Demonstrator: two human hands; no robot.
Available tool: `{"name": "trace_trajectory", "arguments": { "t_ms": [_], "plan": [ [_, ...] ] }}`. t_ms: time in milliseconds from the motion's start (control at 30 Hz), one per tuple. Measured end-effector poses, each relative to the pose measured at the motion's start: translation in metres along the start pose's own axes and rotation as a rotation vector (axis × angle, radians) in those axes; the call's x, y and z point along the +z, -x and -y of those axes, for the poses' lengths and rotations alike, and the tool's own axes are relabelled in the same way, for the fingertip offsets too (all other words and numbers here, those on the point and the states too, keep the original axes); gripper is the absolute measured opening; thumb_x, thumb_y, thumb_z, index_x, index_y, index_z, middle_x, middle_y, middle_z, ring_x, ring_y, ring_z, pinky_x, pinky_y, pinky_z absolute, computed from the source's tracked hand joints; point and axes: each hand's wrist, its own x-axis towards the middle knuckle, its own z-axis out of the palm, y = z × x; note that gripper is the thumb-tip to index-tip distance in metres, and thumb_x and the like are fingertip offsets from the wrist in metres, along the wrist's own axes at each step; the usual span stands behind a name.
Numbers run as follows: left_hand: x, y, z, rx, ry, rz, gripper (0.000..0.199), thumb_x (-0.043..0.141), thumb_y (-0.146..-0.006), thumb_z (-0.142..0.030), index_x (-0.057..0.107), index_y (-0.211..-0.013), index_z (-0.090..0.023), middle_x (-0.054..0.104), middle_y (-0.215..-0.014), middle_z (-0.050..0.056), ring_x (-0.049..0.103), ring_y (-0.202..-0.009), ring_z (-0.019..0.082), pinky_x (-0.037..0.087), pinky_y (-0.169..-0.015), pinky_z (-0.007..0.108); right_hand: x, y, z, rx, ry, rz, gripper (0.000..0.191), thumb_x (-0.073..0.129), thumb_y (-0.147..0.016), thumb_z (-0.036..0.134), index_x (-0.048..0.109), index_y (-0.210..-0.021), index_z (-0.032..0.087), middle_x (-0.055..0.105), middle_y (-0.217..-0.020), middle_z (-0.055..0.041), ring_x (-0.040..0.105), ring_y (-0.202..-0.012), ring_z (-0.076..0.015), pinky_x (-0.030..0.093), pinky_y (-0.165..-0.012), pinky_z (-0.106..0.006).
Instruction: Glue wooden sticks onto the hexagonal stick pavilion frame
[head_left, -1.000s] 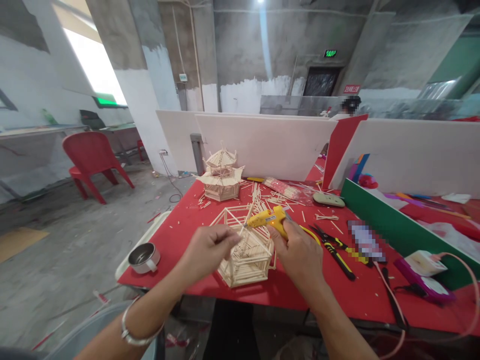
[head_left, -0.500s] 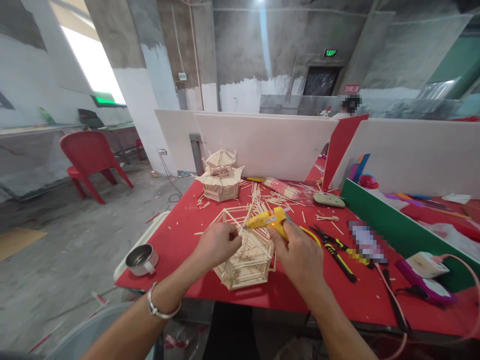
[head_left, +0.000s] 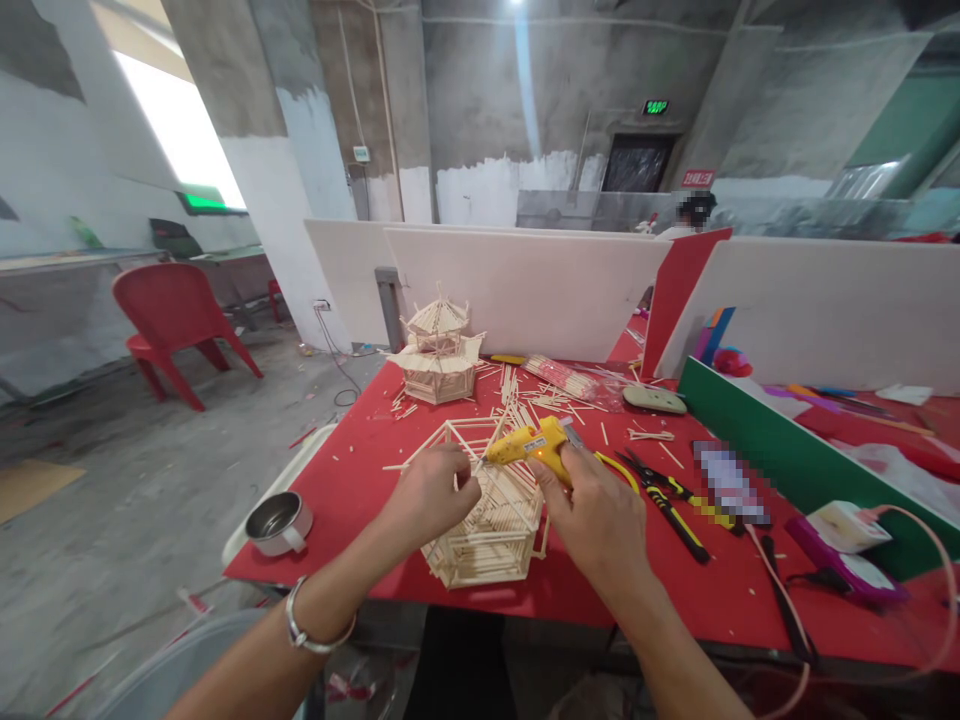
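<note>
My right hand (head_left: 600, 500) is wrapped round a yellow glue gun (head_left: 532, 445), whose nozzle points left over a frame of thin wooden sticks (head_left: 491, 540). My left hand (head_left: 435, 490) is closed at the upper left of that frame, its fingertips pinched close to the nozzle; whatever they hold is too small to make out. The stick frame stands on the red table (head_left: 360, 500) and is partly covered by both hands. Behind it is a finished-looking wooden pagoda model (head_left: 439, 350) with two roofs.
Loose sticks (head_left: 525, 400) lie behind the frame. Pliers (head_left: 675, 520) and a phone (head_left: 731, 480) are on the right, beside a green divider (head_left: 787, 470). A metal cup (head_left: 279, 523) stands at the left edge. Beyond the white partition (head_left: 525, 290), a person's head shows.
The glue gun's nozzle has moved slightly left and down beside my left fingertips. The stick frame sits slightly lower and further left in view. Both hands keep their grips.
</note>
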Motion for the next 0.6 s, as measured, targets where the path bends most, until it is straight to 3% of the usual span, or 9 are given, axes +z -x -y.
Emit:
{"name": "trace_trajectory", "arguments": {
  "t_ms": [600],
  "plan": [
    [-0.0047, 0.0081, 0.0014, 0.091, -0.050, -0.001, 0.020, 0.051, -0.082, -0.020, 0.055, -0.063, -0.017, 0.059, -0.074, 0.002, 0.050, -0.065, 0.012, 0.031, -0.057, 0.024, -0.0042, 0.0006, 0.0018, -0.043, 0.021, -0.020, 0.036, 0.047, -0.098, 0.050, 0.065, -0.103, 0.019, 0.071, -0.089, -0.0053, 0.065, -0.080, -0.0207, 0.032, -0.062, -0.029]
  ]
}}
